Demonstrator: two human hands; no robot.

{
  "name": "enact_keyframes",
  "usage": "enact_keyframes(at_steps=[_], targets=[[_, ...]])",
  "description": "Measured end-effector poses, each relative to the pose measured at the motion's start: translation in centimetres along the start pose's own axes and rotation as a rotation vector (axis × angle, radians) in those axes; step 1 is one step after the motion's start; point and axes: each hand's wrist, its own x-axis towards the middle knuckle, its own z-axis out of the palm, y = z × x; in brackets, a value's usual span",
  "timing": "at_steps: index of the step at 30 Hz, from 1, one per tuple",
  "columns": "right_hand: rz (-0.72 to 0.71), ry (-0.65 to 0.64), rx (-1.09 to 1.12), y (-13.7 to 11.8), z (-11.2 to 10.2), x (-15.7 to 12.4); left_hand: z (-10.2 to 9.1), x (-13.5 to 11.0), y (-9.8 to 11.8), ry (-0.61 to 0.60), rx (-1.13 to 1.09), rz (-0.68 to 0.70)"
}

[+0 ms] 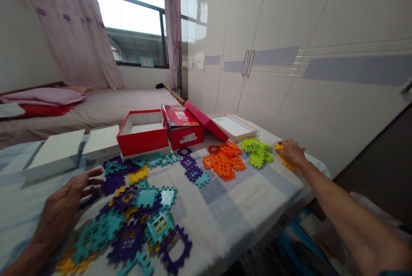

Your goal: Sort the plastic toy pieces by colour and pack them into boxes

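Observation:
My left hand (66, 201) lies flat and open on the table, fingers stretched toward a mixed heap of teal, purple and yellow plastic puzzle tiles (138, 216). My right hand (291, 150) reaches far right and rests with curled fingers on a few yellow tiles (286, 162) near the table's edge. Left of that hand lie a green tile pile (255, 150) and an orange tile pile (225, 160). A short row of purple tiles (191, 168) sits in the middle.
An open red box (143, 132), a closed red box (182, 125), a red lid and shallow tray (230, 125), and two white boxes (74, 149) line the table's back. A wardrobe (289, 53) stands right, a bed (96, 108) behind.

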Motion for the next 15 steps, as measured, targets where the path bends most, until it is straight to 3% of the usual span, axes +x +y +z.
enact_keyframes(at_steps=[3,6,9,12,14,15], targets=[[-0.019,-0.029,0.04,0.2,-0.1,-0.1,-0.1,0.6,-0.8,-0.118,-0.186,-0.098],[-0.065,0.055,0.119,0.3,-0.6,-0.5,-0.1,0.5,-0.8,-0.085,-0.238,-0.091],[-0.1,0.185,0.179,-1.1,-1.6,-1.3,0.1,0.0,-0.4,-0.087,-0.294,-0.033],[-0.249,0.438,0.359,-5.1,-3.2,-3.0,0.5,0.1,-0.3,-0.035,-0.278,0.048],[-0.342,0.478,0.543,-9.3,-4.8,-5.3,0.6,0.3,-0.5,-0.019,-0.229,0.128],[-0.388,0.425,0.626,-11.7,-5.6,-6.8,0.7,0.4,-0.6,-0.018,-0.198,0.175]])
